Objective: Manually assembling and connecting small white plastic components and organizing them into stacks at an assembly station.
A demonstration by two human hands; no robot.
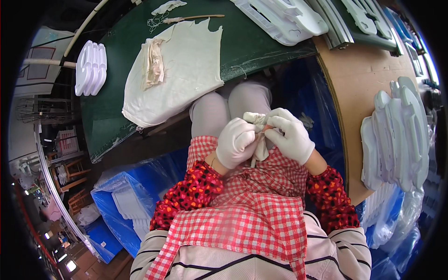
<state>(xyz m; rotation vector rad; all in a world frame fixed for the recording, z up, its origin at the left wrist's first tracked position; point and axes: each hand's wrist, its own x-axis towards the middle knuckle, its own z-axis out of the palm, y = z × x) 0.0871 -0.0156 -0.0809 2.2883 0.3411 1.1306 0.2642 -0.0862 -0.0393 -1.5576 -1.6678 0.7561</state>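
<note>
**Above a checked apron (252, 214), a white cloth (255, 117) is held**

The left hand (236, 143) and right hand (291, 136) each close their grip on it, seemingly steadying it from both sides. Beyond, a pale sheet (191, 65) lies on the green table (263, 56), perhaps shielding it; farther off rest white plastic parts (284, 23), likely out of the way.

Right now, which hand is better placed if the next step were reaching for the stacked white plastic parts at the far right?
Probably the right hand: it is nearer the stacked white plastic parts, while the left hand sits farther off. Both, though, are busy with the white cloth.
</note>
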